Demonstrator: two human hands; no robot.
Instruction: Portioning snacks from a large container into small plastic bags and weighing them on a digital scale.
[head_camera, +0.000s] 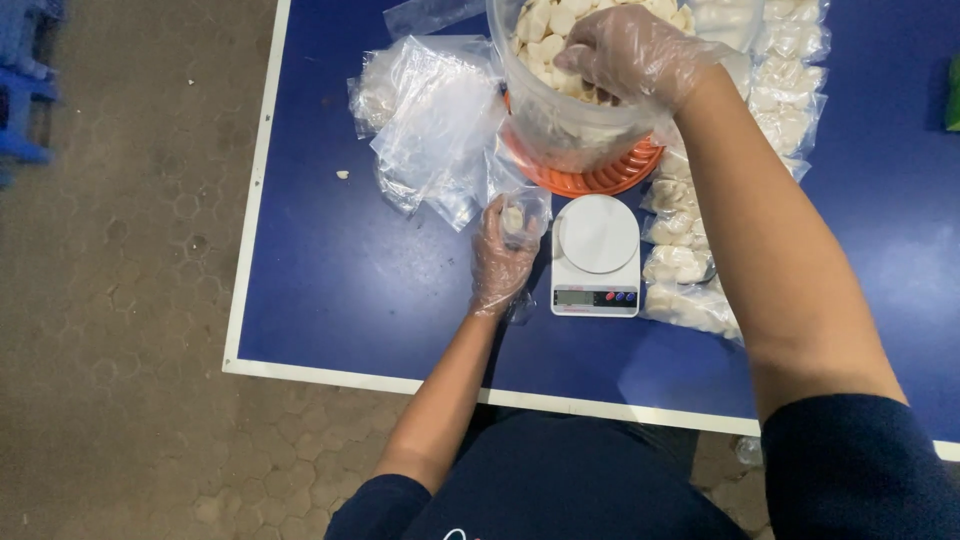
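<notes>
My left hand (500, 255) fingers closed round small clear bag (523, 215), thin, slippery; hold at mouth. My right hand (628, 52) fingers curled into tub (565, 110), gripping pale pieces (545, 30): light, seemingly brittle. Scale (596, 255) just right of left fingers on worktop (330, 280).

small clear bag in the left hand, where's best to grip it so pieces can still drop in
Grip the small clear bag by its upper edge near the mouth, coming from the side nearest the person, as the left hand does. It is limp film with a few pale pieces low inside, so it probably hangs open only if held high. That leaves the far side free for the right hand at the tub.
</notes>
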